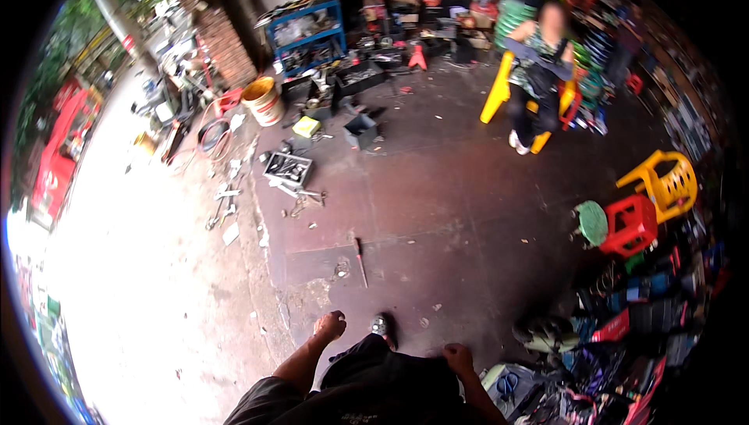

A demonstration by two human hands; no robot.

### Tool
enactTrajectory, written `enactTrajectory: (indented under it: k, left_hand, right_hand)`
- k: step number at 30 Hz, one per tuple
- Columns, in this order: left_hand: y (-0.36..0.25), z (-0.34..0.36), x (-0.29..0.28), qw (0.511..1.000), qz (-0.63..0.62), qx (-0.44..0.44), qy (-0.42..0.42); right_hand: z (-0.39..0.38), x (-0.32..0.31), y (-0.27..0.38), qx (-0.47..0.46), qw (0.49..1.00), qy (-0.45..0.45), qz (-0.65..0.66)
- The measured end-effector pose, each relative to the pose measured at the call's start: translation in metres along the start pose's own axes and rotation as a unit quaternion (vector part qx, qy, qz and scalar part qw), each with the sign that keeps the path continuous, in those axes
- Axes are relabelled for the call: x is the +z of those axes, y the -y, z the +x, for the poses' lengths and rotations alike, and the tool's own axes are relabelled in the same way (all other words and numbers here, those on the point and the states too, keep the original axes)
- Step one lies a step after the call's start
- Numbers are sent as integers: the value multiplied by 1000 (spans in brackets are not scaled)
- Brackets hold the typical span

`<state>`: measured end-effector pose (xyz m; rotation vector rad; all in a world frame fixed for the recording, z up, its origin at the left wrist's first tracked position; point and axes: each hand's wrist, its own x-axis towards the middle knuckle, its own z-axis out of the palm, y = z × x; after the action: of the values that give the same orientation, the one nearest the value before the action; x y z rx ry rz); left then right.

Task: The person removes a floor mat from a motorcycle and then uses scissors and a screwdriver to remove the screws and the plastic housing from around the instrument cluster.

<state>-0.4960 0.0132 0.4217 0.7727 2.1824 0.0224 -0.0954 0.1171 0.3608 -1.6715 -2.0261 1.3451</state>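
Note:
My left hand (331, 325) hangs in front of my body with its fingers curled; whatever may be inside them is hidden. Lower and to the right, my right hand (459, 359) is beside my dark clothing, its fingers too blurred to read. A long thin tool with a red handle (359, 252), like a screwdriver, lies on the floor ahead of my left hand, apart from it. My shoe (383, 327) shows between the two hands. Farther off, a grey tray (299, 161) of metal tools rests on the ground, with loose tools (307, 197) around it.
Beyond the tray stand a white-and-yellow bucket (267, 105), a dark bin (361, 132) and a blue shelf rack (340, 35). A person (538, 66) sits on a yellow chair (496, 97). At right are a red stool (630, 224), another yellow chair (675, 187) and piled bags (546, 335).

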Motion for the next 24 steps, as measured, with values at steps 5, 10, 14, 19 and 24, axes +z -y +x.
enactTrajectory:
  k: [5,10,14,19,24]
  left_hand:
    - [85,6,-43,985,-98,-114,-90]
    - [129,48,-21,982,-98,-129,-101]
    - [119,49,-21,948,-221,-195,-117]
    - [87,51,-33,799,-484,-326,-146]
    - [60,71,-56,725,-569,-329,-208]
  right_hand:
    - [81,39,56,-67,996,27,49]
    - [213,46,170,-16,977,198,83]
    - [306,61,237,-64,972,224,-35]
    - [405,78,294,-82,934,296,-184]
    - [483,83,371,-130,901,311,-271]
